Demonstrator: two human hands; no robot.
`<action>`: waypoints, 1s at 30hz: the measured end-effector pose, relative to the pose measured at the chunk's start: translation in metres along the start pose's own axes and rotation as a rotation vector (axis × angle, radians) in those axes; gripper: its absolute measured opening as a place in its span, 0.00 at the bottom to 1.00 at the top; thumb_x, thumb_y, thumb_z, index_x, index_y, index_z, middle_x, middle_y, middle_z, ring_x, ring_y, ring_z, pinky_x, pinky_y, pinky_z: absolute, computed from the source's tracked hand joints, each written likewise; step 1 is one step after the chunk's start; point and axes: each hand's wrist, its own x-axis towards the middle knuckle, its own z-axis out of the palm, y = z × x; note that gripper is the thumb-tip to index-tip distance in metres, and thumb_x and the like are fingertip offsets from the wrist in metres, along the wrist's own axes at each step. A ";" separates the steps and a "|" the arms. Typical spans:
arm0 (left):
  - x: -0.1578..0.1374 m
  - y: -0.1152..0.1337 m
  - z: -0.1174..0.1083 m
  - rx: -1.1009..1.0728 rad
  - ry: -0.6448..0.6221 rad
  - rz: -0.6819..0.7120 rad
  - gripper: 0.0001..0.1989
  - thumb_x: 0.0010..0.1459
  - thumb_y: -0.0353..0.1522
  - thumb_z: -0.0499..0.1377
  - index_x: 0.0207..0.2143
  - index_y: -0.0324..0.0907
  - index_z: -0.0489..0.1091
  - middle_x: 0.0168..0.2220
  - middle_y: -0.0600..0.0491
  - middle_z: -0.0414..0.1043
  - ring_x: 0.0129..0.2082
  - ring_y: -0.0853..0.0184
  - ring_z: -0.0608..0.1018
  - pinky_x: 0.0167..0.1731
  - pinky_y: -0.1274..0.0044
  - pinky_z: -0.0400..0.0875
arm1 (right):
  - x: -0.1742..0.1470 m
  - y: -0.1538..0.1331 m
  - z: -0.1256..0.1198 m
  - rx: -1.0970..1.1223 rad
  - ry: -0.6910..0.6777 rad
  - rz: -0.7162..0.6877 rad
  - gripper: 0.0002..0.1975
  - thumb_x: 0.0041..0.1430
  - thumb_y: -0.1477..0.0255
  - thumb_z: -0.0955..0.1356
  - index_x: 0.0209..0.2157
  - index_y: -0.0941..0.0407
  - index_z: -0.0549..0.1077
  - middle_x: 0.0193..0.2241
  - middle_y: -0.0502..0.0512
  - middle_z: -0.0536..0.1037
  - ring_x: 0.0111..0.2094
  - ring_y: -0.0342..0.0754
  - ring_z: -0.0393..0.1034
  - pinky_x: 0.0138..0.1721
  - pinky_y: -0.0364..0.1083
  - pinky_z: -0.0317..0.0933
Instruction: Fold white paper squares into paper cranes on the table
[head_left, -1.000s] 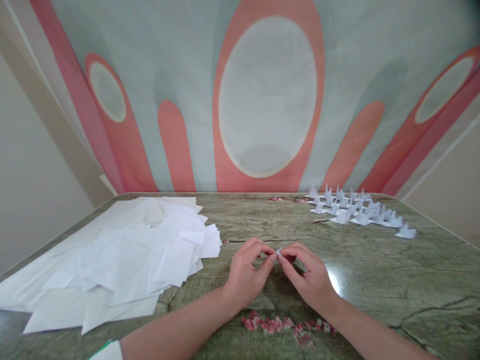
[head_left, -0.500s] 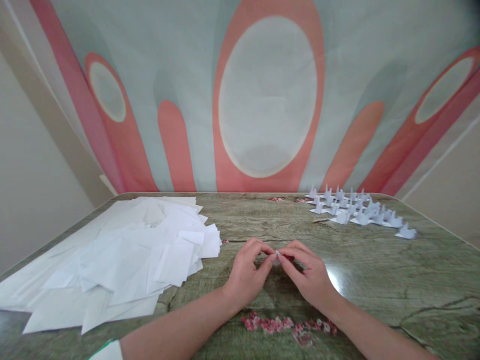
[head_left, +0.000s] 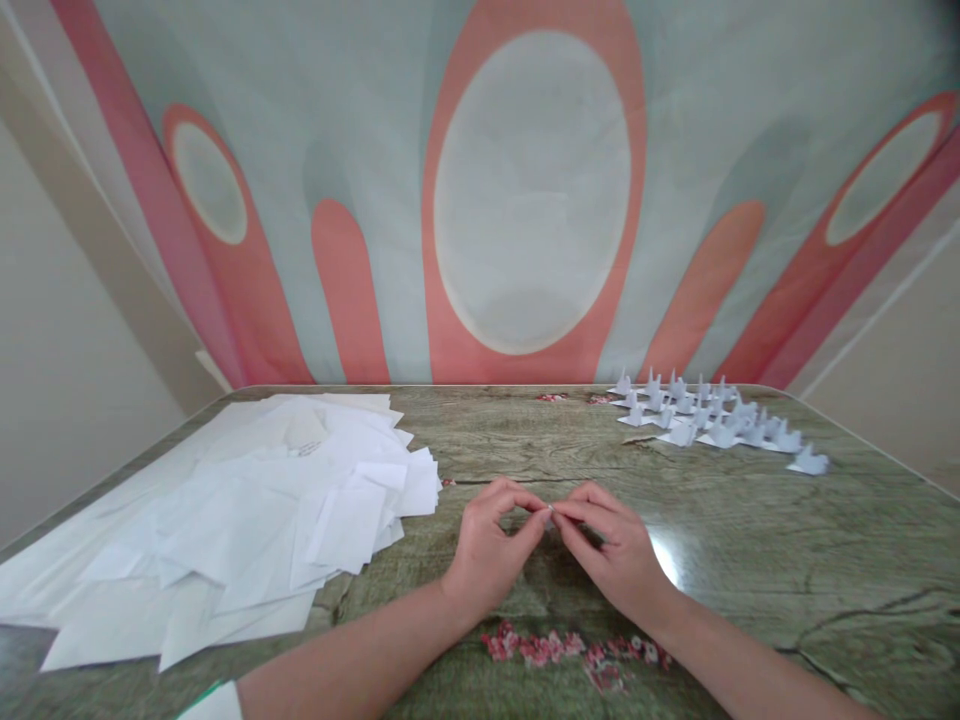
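My left hand (head_left: pixel 496 535) and my right hand (head_left: pixel 611 540) meet at the fingertips above the middle of the table. Between them they pinch a small piece of folded white paper (head_left: pixel 550 518), mostly hidden by the fingers. Thumb and forefinger of each hand are closed on it, from the left and from the right. Its folded shape is too small to make out. Far to the right stand several folded white paper cranes (head_left: pixel 722 431) in rows, with one crane (head_left: pixel 809 460) at the near right end.
A wide, loose pile of white paper sheets (head_left: pixel 247 530) covers the table's left side, with small squares (head_left: pixel 345 525) on top. The wood-patterned table (head_left: pixel 750 560) bears a printed pink flower pattern (head_left: pixel 540 647) near me. A patterned backdrop (head_left: pixel 405 200) hangs behind the table's far edge.
Both hands stay together on the paper; the right forefinger and thumb have shifted slightly at the pinch. The whole view has drifted a little.
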 end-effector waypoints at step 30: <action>0.005 -0.005 -0.002 -0.060 -0.212 -0.101 0.09 0.58 0.34 0.53 0.35 0.41 0.71 0.34 0.51 0.69 0.39 0.66 0.70 0.41 0.75 0.63 | 0.001 0.005 -0.004 0.092 -0.073 0.088 0.05 0.56 0.74 0.63 0.26 0.56 0.68 0.25 0.51 0.65 0.28 0.44 0.62 0.31 0.44 0.57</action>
